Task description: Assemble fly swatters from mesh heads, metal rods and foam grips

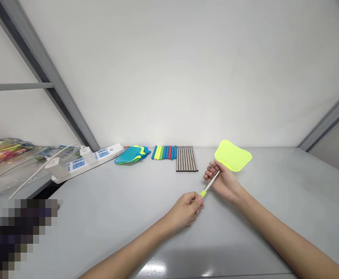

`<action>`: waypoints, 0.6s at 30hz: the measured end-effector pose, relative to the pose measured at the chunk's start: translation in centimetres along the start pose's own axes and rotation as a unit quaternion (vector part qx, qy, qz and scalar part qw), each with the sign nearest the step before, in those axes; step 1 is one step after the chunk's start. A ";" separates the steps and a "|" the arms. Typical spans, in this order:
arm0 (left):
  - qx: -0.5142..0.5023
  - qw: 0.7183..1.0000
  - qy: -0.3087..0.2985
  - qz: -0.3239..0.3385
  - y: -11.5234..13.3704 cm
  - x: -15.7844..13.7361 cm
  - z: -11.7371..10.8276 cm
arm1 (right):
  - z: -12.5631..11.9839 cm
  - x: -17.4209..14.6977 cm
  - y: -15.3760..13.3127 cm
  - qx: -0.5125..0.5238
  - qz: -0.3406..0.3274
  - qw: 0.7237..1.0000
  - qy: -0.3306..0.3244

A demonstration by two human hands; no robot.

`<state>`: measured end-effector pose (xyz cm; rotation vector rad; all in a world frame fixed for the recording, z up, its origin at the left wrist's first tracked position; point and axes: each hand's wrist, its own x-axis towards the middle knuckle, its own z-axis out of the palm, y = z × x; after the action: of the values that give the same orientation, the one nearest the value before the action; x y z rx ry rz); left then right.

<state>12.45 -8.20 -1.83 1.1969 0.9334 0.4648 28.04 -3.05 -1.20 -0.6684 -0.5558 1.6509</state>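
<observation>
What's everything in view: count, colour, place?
swatter: one, yellow and silver, both hands
swatter heads: several, blue and yellow, back left
grips: about nine, multicoloured, back centre
tubes: about nine, silver, beside grips
power strip: one, white, left
adapters: two, white, on strip
cables: two, white, left
packets: several, multicoloured, far left
table: one, grey, foreground
wall: one, white, behind
posts: two, grey, both sides
left hand: one, on swatter's grip
right hand: one, on swatter's shaft

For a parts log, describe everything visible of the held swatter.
The swatter has a perforated yellow, plastic-looking head, a shiny, seemingly metal rod and a yellow-green grip. It slants toward the picture's upper right, over the table. The left hand holds the partly hidden grip; the right hand holds the rod near the head.
</observation>
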 end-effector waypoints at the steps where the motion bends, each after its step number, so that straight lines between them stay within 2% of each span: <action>1: 0.002 1.000 0.008 0.002 0.0 0.0 0.0 | -0.1 0.1 -0.2 0.027 0.016 0.999 -0.006; 4: 0.000 1.000 0.002 -0.003 0.0 -0.2 0.1 | -0.5 0.4 -0.5 0.064 0.041 0.997 -0.006; 9: -0.003 0.999 -0.017 -0.029 -0.3 -0.6 0.8 | -0.7 0.1 -0.3 0.047 0.031 0.998 -0.013; 18: -0.068 0.997 -0.021 0.006 -0.9 -0.7 1.7 | -0.1 -1.4 0.6 0.079 -0.002 0.997 -0.012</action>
<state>13.33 -9.97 -2.29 1.0859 0.8454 0.5026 27.84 -4.54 -1.49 -0.5326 -0.4387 1.6820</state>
